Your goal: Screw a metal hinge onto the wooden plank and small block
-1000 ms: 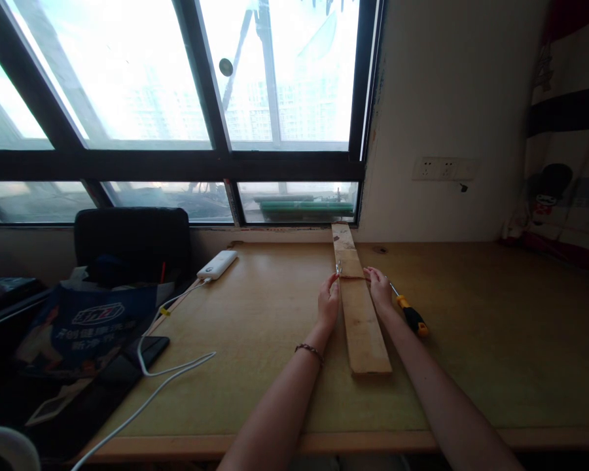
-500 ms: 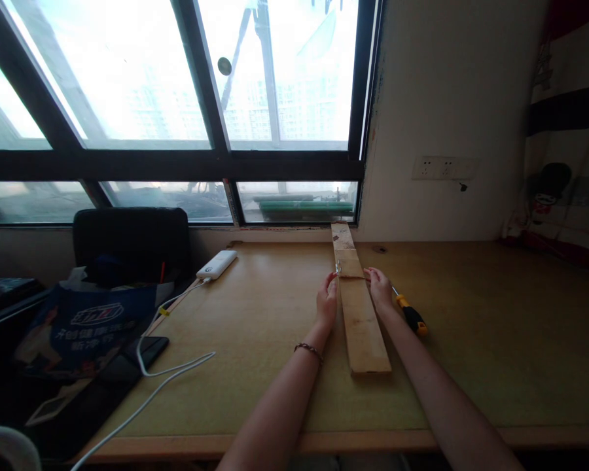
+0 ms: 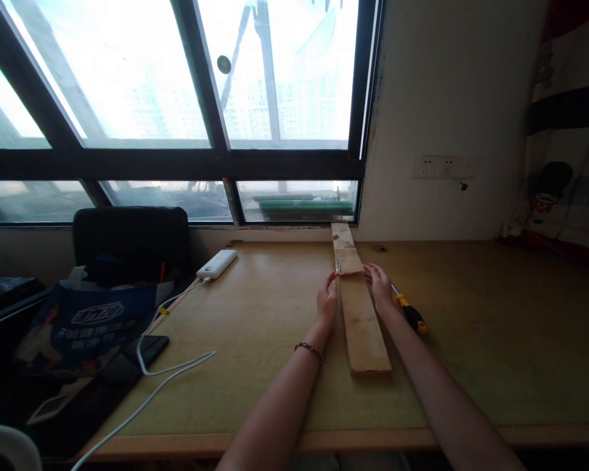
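Big windows [image 3: 177, 98] sit behind one wide wooden desk [image 3: 471, 327], and on the desk lies one long wooden plank [image 3: 360, 314] that points from the person toward the window sill. Two bare hands are apart, one at each side of the plank: the left hand [image 3: 327, 301] touches its left edge and the right hand [image 3: 380, 288] touches its right edge, with fingers curled a little but not gripping around it. One screwdriver [image 3: 411, 315] with a yellow and black handle lies just beside the right hand, and one white power bank [image 3: 217, 263] with one white cable [image 3: 167, 373] rests on the left part of the desk, near one black chair [image 3: 132, 239].
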The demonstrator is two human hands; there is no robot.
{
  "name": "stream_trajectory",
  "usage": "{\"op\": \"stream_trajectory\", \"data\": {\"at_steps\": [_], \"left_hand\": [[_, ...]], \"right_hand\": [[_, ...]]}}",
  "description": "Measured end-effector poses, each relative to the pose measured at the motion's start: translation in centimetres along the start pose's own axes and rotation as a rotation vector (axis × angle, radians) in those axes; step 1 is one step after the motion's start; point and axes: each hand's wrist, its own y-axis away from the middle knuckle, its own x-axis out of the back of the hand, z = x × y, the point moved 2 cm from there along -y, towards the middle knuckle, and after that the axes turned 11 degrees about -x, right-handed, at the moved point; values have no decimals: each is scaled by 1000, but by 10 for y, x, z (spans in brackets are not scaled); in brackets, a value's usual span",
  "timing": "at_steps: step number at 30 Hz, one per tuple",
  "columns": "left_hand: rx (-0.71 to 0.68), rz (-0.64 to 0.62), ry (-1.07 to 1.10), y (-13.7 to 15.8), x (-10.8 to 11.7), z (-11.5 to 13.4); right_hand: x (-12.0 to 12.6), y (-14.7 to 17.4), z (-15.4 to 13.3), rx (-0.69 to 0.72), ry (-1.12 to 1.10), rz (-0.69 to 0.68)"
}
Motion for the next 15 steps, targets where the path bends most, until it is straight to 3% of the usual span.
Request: {"op": "stream_trajectory", "data": {"at_steps": [3,6,12,15], "left_hand": [[-102,9,-65,1,1,14],[-154,-73,-78,3,-3,28],[-22,-179,-102,3,-13,21],[-34,-127,-36,1,-10,17]], "right_hand": [[-6,9,-14,61,-31,-76],[-12,23,-30,149,-5,-191],[-25,44,-43,212,79,-418],[-26,38,-36,234,112,-399]]}}
